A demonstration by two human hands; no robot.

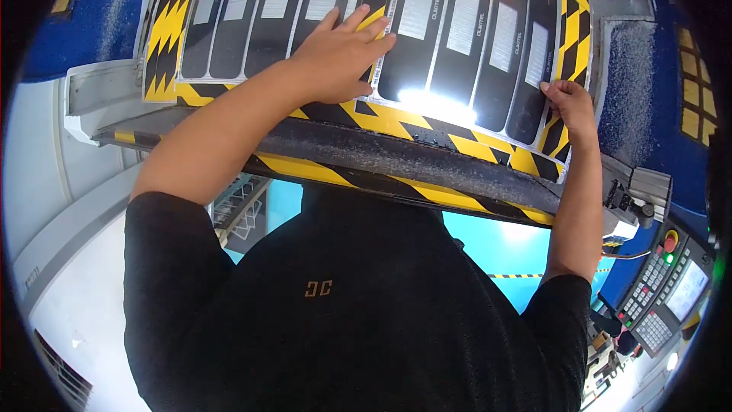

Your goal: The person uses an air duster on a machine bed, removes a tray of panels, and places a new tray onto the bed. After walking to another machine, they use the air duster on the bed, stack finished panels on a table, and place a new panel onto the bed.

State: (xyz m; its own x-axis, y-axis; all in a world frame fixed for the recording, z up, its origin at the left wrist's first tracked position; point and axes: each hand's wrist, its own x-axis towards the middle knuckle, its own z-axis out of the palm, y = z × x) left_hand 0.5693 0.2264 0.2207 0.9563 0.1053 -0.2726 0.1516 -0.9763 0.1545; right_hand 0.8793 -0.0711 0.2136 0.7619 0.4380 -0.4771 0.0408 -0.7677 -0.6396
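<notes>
Two hands (343, 57), eight black panels (461, 30)

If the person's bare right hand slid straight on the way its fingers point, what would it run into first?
The right hand would probably first meet the rightmost long, black, round-cornered panel, whose right edge lies close by the fingertips; whether they already touch is unclear.

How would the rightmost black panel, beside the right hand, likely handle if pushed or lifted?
The rightmost black panel looks flat and thin, so it is probably light and unlikely to roll. Its smooth-looking dark face suggests it may be somewhat slippery. Whether it is stiff or floppy, this view doesn't settle.
</notes>
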